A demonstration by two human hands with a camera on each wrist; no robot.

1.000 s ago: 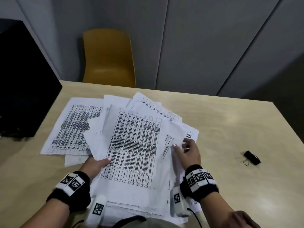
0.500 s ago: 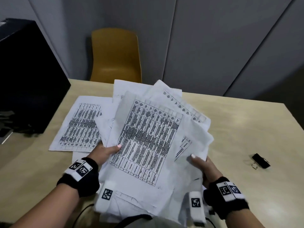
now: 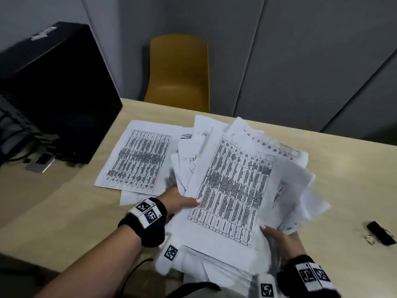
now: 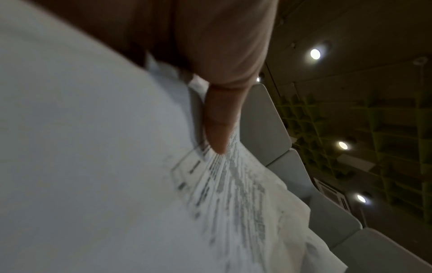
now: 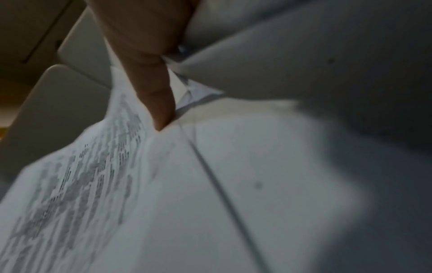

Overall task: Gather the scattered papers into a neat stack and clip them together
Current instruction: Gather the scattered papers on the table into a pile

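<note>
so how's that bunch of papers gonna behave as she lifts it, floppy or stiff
Probably floppy: the papers fan out unevenly and their far right edges droop past the right hand. Sheets likely slide on each other, since the corners are already splayed. Each hand's grip is a thumb on top at one side, left hand too, so the middle may sag.

Table (image 3: 335,164): pale wood.
On it: printed sheets (image 3: 137,158) at left, black binder clip (image 3: 381,233) at right.

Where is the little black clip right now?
In the head view the black binder clip lies on the table at the far right, apart from the bundle of papers, just beyond the right hand.
</note>
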